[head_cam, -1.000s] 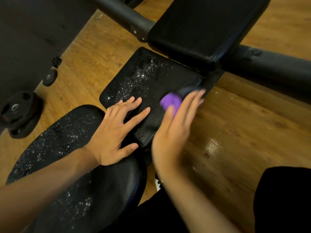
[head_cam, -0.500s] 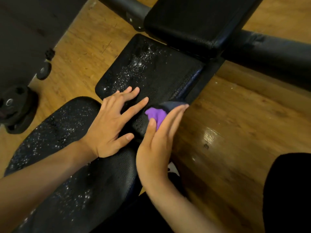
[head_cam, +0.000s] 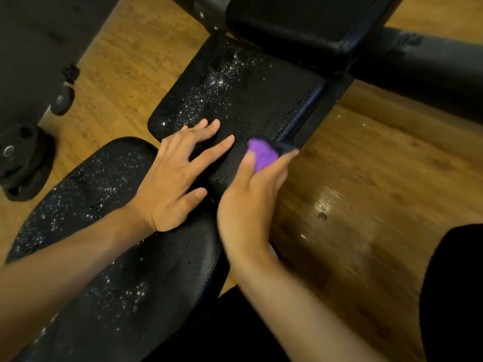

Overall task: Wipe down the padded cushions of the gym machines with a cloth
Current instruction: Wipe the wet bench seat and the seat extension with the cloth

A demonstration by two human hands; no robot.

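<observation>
A black rectangular cushion lies in the middle of the view, speckled with wet droplets on its left half. My left hand rests flat on its near end with fingers spread. My right hand holds a purple cloth between thumb and fingers against the cushion's right edge. A rounded black seat cushion, also speckled with droplets, lies under my left forearm. A third black pad sits at the top.
A thick black padded bar runs to the right above the wooden floor. Black weight plates and a small wheel stand at the left. A dark mat covers the top left corner.
My right hand drew the purple cloth back along the cushion's right edge toward me, then held near the same spot. My left hand stayed flat on the cushion.
</observation>
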